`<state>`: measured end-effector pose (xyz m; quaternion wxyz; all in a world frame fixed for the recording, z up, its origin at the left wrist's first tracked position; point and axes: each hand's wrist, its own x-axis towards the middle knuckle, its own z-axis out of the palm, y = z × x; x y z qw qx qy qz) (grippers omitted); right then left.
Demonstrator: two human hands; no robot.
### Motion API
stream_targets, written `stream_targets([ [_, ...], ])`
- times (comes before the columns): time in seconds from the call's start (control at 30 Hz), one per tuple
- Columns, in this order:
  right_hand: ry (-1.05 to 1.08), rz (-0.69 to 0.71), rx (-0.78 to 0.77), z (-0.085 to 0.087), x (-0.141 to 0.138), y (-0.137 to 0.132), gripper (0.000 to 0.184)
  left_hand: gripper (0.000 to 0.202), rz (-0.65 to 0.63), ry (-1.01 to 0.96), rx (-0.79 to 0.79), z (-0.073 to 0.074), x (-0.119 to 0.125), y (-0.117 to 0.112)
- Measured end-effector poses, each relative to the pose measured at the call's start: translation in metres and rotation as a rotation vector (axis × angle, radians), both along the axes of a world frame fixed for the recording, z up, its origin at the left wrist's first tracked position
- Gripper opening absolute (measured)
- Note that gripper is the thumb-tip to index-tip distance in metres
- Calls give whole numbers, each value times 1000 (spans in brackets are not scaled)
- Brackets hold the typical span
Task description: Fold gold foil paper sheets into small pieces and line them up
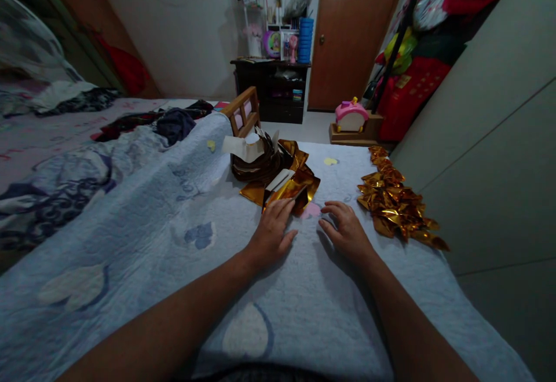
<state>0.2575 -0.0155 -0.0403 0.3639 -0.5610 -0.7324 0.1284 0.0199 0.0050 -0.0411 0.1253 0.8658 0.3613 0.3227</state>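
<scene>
My left hand (277,228) rests palm down at the near edge of some shiny gold foil paper (299,182), its fingertips touching the foil and its thumb apart. Just to the right, my right hand (344,227) hovers low over the light blue bedspread (304,289), fingers curved and apart, holding nothing. Behind the foil sits a dark round stack of paper (256,165) with white sheets sticking up from it. Farther right lies a long heap of crumpled or folded gold foil pieces (397,205), separate from both hands.
A wooden bed rail (243,110) stands at the far left edge of the bedspread. Clothes (176,124) lie on another bed at left. Beyond are a dark cabinet (269,92), a pink toy (351,116) and a brown door (354,40). A pale wardrobe (490,156) borders the right side.
</scene>
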Motion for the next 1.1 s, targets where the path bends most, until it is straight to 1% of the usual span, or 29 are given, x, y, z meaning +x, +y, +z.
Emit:
stream_targets([
  [0.07,26,-19,15,0,-2,-2,35,59,6,-41,48,5,-2,-2],
  [0.17,44,-58,83,2,-8,-5,65,39,-6,-87,149,13,-4,-7],
  [0.23,20,-36,114,5,-13,-8,75,28,-40,-117,213,16,-4,-10],
  [0.27,7,-6,112,7,-16,-9,73,24,-62,-128,231,17,-3,-12],
  [0.3,-4,33,102,8,-18,-11,68,22,-86,-138,240,17,-3,-13],
  [0.33,-14,70,88,9,-20,-12,59,20,-108,-146,237,17,-2,-14],
  [0.43,-32,151,53,11,-22,-14,23,21,-130,-166,181,14,-1,-17],
  [0.47,-32,167,47,11,-22,-14,16,23,-122,-172,155,13,-1,-18],
  [0.5,-28,181,44,11,-21,-14,13,25,-109,-177,128,12,-1,-18],
  [0.6,9,221,42,11,-20,-14,14,27,-84,-192,65,10,-2,-17],
  [0.73,74,279,53,11,-21,-15,13,14,-145,-123,-77,11,-3,-13],
  [0.8,93,305,29,12,-21,-16,15,5,-178,-72,-157,13,-5,-12],
  [0.83,95,315,0,14,-21,-17,16,7,-190,-62,-188,14,-5,-12],
  [0.9,80,325,-84,18,-21,-19,15,18,-219,-83,-246,17,-7,-12],
  [1.0,61,333,-202,24,-20,-23,13,32,-231,-174,-321,20,-10,-13],
  [1.03,70,346,-233,26,-20,-24,12,35,-205,-195,-327,20,-10,-13],
  [1.1,107,381,-283,28,-19,-25,11,32,-97,-194,-299,19,-9,-13],
])
